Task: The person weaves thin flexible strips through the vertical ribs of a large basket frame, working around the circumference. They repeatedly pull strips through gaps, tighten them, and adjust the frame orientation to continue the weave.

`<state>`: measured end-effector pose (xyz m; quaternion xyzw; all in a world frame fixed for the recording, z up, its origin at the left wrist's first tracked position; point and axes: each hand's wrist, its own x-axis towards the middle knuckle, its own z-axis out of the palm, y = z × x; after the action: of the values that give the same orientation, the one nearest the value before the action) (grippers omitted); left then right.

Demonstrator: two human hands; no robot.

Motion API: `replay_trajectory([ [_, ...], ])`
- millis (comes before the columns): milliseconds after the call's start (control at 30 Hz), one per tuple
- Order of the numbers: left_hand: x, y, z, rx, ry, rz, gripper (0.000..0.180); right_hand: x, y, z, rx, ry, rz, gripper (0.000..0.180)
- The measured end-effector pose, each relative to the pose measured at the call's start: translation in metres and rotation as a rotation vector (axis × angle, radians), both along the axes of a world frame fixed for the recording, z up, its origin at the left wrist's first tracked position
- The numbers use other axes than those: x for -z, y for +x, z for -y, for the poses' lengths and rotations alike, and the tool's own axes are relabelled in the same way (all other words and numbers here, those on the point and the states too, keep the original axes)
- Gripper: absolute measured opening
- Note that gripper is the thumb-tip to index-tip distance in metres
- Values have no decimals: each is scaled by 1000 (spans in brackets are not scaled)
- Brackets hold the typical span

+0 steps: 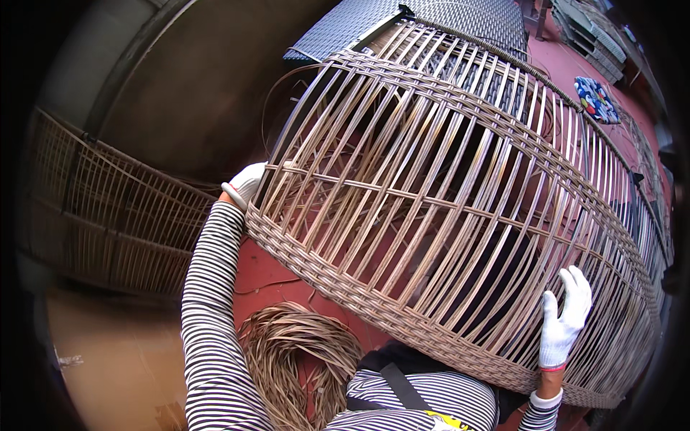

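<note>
Red floor [277, 269], wicker frame [445, 208], gloved hands

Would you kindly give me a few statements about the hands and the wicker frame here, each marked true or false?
1. Both hands wear white gloves. True: the left hand and the right hand are both gloved.
2. The right hand grips a pair of scissors. False: it lies flat with open fingers against the ribs of the large woven rattan frame.
3. A coil of loose rattan strands lies on the red floor below the frame. True.
4. The person's sleeves are plain black. False: they are striped black and white.
5. The left hand rests on the coil. False: it holds the frame's left edge.
</note>
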<state>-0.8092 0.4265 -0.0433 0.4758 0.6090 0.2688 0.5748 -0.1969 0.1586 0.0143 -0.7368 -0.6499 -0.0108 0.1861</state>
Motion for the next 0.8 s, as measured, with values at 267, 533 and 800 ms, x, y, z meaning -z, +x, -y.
replay_trajectory([
  [267, -16, -15, 10, 175, 25, -15, 45, 22, 2, 4, 5, 64, 53, 45],
  [533, 15, -8, -61, 130, 360, -376, 36, 30, 6, 4, -21, 122, 118, 42],
  [800, -25, 32, -168, 148, 702, -1292, 33, -3, -4, -16, -2, 179, 236, 44],
])
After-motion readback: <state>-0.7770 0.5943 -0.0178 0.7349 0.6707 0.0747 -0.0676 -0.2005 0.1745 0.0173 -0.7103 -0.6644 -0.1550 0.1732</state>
